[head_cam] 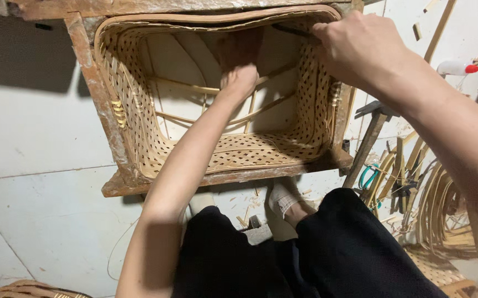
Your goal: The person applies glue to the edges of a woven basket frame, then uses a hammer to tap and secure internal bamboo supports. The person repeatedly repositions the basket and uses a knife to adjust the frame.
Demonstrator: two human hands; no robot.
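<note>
Overhead, the left hand (240,77) reached forward with the arm nearly straight, down into the woven bamboo basket (139,124), which sat inside a worn wooden frame (98,94) on the pale tiled floor (34,143). Its fingers were pressed against the far inner wall of the basket and curled out of sight, so whether they gripped anything could not be told. The right hand (360,47) came in from the right, wrist bent, knuckles up, resting at the basket's upper right corner; its fingers were closed around the rim strip (222,17) and a thin dark tool (297,30), of which only a short length showed. Basket walls showed open diamond weave; thin curved splints (217,91) crossed its open bottom. Black-clothed knees (327,248) lay below, a foot in a white sock (283,198) under the frame's near edge. To the right: a small white bottle with red cap (460,68) lying on its side, a hammer (374,129) leaning against the frame, teal-handled pliers (368,176), and loose bamboo strips (443,204) heaped on the floor. No labels were legible.
</note>
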